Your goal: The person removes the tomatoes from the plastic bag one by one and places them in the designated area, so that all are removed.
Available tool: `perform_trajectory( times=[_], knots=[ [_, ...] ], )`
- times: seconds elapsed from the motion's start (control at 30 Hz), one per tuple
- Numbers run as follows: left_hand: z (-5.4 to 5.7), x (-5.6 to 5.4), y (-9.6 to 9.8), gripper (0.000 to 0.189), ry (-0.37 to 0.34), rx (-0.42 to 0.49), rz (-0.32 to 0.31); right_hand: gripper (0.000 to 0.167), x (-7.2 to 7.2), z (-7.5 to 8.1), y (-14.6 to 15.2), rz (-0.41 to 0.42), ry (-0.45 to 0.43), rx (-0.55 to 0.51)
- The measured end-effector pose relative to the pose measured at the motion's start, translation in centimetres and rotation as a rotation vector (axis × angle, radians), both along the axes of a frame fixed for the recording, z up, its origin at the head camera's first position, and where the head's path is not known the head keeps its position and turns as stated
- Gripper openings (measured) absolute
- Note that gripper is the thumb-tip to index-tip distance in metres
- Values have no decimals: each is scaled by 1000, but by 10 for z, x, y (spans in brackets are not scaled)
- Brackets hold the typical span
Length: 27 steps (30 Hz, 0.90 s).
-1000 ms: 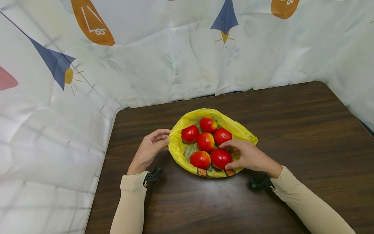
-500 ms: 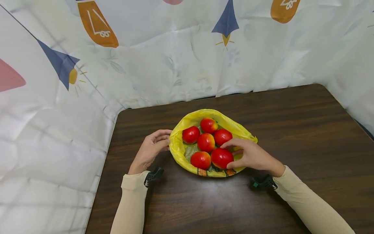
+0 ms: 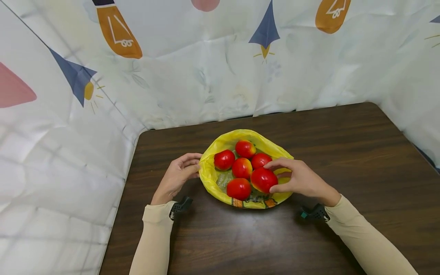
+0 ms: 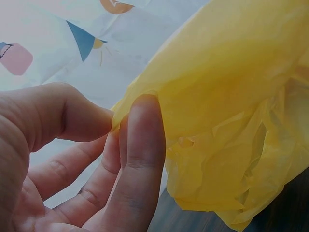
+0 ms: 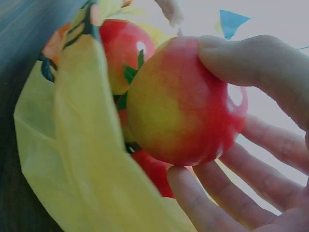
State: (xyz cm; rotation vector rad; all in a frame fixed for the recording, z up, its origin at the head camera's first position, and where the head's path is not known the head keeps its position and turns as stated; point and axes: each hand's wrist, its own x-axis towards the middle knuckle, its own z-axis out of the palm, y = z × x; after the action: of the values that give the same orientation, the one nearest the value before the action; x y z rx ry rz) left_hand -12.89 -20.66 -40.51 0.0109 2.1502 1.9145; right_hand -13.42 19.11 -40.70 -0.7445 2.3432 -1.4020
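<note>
A yellow plastic bag [image 3: 207,173] lies on the table with its mouth spread wide and several glossy red fruits inside. At its left side my left hand [image 3: 174,178] pinches the rim between thumb and fingers; the thin film [image 4: 217,121] fills much of the left wrist view. My right hand [image 3: 300,177] reaches over the bag's right side and grips one egg-shaped red fruit [image 3: 264,180] by its sides. Up close in the right wrist view this fruit [image 5: 183,106] is red with a yellow patch, thumb on top and fingertips beneath. Its lower-left neighbour is another red fruit [image 3: 238,189].
Other red fruits [image 3: 242,168] sit loosely together in the bag. Green leaves [image 5: 129,73] show behind the held one. Dark wood tabletop [image 3: 223,240] surrounds the bag. White printed cloth [image 3: 192,76] hangs along the back and left edges.
My right hand has moved slightly up and right with the fruit in its grip, which now overlaps the fruit behind it. The lower-left fruit has shifted a little rightward. My left hand stays put.
</note>
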Motion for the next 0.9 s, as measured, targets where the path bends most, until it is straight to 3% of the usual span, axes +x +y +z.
perform_trajectory(
  times=[0.3,0.53,0.9],
  knots=[
    [0,2,-1,41,-3,-6,4,58,-3,10,9,-65,27,-24],
    [-1,3,-1,40,7,1,3,58,-8,22,26,-120,118,-84],
    [0,4,2,39,9,2,1,58,-11,35,47,-262,216,-56]
  ],
)
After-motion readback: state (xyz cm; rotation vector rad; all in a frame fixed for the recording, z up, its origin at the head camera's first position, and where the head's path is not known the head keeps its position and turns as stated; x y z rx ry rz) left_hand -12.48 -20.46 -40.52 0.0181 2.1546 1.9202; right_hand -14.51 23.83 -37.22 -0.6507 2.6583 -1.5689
